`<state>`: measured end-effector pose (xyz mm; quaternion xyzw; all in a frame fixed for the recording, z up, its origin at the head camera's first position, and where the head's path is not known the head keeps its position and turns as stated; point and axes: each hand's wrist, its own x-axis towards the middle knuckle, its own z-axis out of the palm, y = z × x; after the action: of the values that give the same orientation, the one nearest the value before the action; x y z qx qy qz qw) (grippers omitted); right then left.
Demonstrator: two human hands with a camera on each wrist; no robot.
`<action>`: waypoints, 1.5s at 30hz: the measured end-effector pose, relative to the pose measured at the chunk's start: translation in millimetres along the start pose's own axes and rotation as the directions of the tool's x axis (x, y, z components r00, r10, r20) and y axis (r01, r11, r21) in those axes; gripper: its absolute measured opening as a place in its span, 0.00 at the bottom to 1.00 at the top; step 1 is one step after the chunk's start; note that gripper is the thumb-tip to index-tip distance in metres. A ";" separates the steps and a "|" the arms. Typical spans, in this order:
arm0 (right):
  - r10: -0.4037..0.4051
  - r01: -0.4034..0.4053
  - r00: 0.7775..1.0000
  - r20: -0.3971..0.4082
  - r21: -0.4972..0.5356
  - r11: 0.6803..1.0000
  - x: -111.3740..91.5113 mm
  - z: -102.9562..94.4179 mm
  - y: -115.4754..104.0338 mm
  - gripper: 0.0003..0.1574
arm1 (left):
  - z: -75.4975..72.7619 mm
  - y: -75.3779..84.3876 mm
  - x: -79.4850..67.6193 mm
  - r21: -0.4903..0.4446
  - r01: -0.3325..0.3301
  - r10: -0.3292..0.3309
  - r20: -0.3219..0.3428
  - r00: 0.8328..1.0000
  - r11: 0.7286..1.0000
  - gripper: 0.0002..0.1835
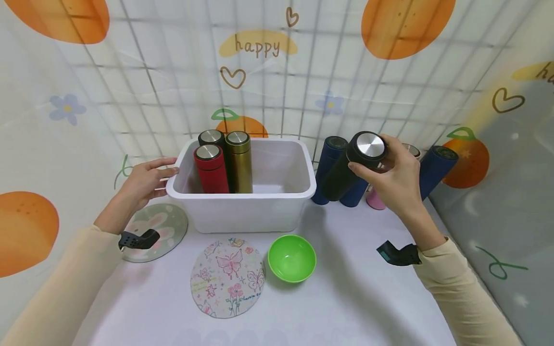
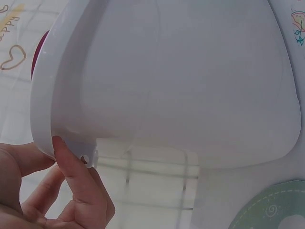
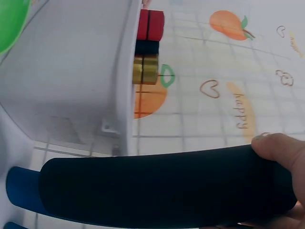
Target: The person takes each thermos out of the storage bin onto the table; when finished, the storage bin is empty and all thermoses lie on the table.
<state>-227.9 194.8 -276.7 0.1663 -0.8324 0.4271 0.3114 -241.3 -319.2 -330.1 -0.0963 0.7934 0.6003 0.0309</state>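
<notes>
Gripping black bottle [image 1: 338, 177] near lid [image 1: 371, 144], with fingers of right hand [image 1: 400, 175] curled round. Held outside bin [image 1: 246, 214], beside its right end, in front of blue bottles [image 1: 326, 156]. Slanting along long axis: lid up and rightward, base [image 1: 332, 191] down and leftward. Pinching bin's left rim with fingers of left hand [image 1: 144, 180]; containing upright red bottle [image 1: 212, 170] and gold bottle [image 1: 241, 166].

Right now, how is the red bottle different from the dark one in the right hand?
The red bottle is bright red; the dark bottle looks nearly black. The red bottle stands inside the white box, while the dark bottle is tilted in the right hand, outside it. Both have round, shiny silver tops.
</notes>
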 end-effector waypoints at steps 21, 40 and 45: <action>0.169 -0.170 0.968 0.185 -0.015 0.985 -12.9 41.4 41.8 0.45 | -0.7 -1.0 -0.6 0.004 0.008 -0.008 0.001 1.000 1.000 0.33; 0.208 -0.186 0.938 0.278 -0.101 0.977 4.1 60.5 68.2 0.47 | -1.6 -1.6 2.5 0.001 -0.001 0.001 -0.008 1.000 1.000 0.31; 0.229 -0.212 0.931 0.284 -0.089 0.973 3.7 61.5 70.8 0.49 | -0.3 -1.2 1.6 0.017 -0.008 0.009 -0.010 1.000 1.000 0.31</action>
<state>-292.2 185.7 -344.4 0.1243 -0.8944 0.4063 0.1398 -242.6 -320.0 -331.4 -0.0956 0.7990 0.5931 0.0253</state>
